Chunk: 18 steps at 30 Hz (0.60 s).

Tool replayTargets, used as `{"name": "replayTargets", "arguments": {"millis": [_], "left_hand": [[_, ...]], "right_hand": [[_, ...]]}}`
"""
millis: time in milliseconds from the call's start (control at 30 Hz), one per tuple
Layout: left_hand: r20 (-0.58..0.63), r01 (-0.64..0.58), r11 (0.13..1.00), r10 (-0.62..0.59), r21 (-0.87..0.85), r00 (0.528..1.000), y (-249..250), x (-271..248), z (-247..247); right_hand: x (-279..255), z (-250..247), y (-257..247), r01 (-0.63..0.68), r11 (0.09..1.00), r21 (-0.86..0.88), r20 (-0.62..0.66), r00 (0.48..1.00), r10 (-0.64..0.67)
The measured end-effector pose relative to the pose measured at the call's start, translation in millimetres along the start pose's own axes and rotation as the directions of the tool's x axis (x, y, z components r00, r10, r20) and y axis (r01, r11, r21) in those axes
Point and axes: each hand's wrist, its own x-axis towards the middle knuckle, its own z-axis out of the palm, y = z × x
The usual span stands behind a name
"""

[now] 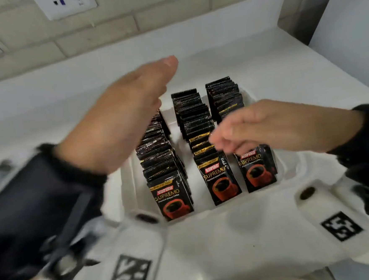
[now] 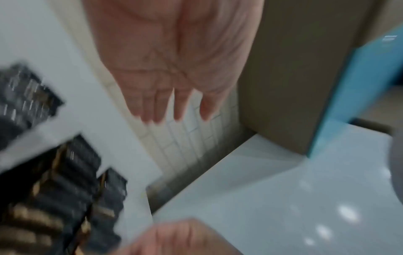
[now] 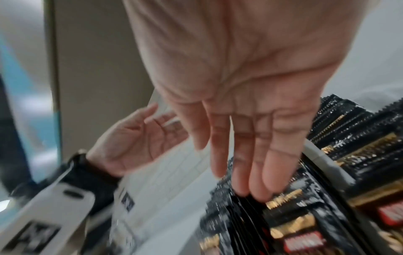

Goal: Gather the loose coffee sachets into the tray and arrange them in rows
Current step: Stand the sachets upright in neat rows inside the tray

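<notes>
Left hand (image 1: 120,113) was held flat, empty, over the tray (image 1: 127,178); right hand (image 1: 265,127) fingertips (image 3: 259,191), straight, touched Kopiko sachets (image 1: 219,179); wall socket (image 1: 65,5) behind.

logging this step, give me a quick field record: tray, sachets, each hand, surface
tray: white tray on the white counter
sachets: black coffee sachets standing on edge in three rows inside the tray
left hand: left hand open, fingers straight, raised over the left row, holding nothing
right hand: right hand open, fingertips on the sachet tops of the right row
loose sachets: none visible on the counter
</notes>
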Motion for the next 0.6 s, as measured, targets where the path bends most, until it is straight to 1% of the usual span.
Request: {"name": "replayTargets", "arguments": {"millis": [67,100,167,200,233,267,300,333,367,467,533,600], "left_hand": [[0.11,-0.129,0.979,0.113,0.157,0.987,3.7,-20.1,-20.7],[0.143,-0.152,0.951,0.117,0.269,0.983,-2.0,-29.8,-29.4],[0.13,-0.073,0.846,0.004,0.528,0.991,-21.5,-48.5,-40.8],[0.104,-0.019,0.778,-0.059,0.628,0.993,-35.7,-56.8,-45.1],[0.063,0.02,0.708,-0.09,0.705,0.994,-50.6,-63.1,-49.0],[0.037,0.03,0.649,-0.09,0.761,0.995,-64.5,-69.9,-51.9],[0.03,0.012,0.603,-0.06,0.798,0.998,-77.1,-74.2,-53.3],[0.035,-0.006,0.574,-0.038,0.819,0.999,-86.2,-77.3,-53.2],[0.045,-0.03,0.563,-0.014,0.826,0.999,-94.4,-79.4,-53.1],[0.041,-0.069,0.543,0.064,0.837,0.997,-103.8,-82.5,-45.7],[0.016,-0.072,0.524,0.111,0.848,0.994,-105.2,-79.7,-40.6],[-0.004,-0.051,0.529,0.103,0.847,0.995,-107.2,-77.1,-36.5]], "right_hand": [[-2.0,7.7,0.8,-0.004,0.973,-0.23,0.155,0.987,0.041],[-0.5,13.6,2.7,0.01,0.936,-0.351,0.22,0.973,0.072],[4.7,26.3,6.3,0.065,0.843,-0.534,0.324,0.937,0.133],[7.5,32.0,7.4,0.095,0.809,-0.58,0.354,0.924,0.145],[10.2,36.6,7.4,0.119,0.79,-0.602,0.366,0.92,0.14],[12.8,40.2,5.5,0.132,0.785,-0.605,0.362,0.924,0.124],[15.3,42.8,3.0,0.136,0.788,-0.6,0.346,0.933,0.103],[17.8,44.9,0.1,0.131,0.8,-0.585,0.322,0.943,0.081],[20.5,46.3,-2.3,0.121,0.815,-0.567,0.287,0.956,0.057],[28.2,47.6,-7.6,0.084,0.857,-0.509,0.129,0.991,-0.021],[33.1,48.1,-8.5,0.074,0.881,-0.467,0.052,0.997,-0.056],[36.9,49.5,-7.9,0.069,0.902,-0.426,0.018,0.998,-0.068]]}}
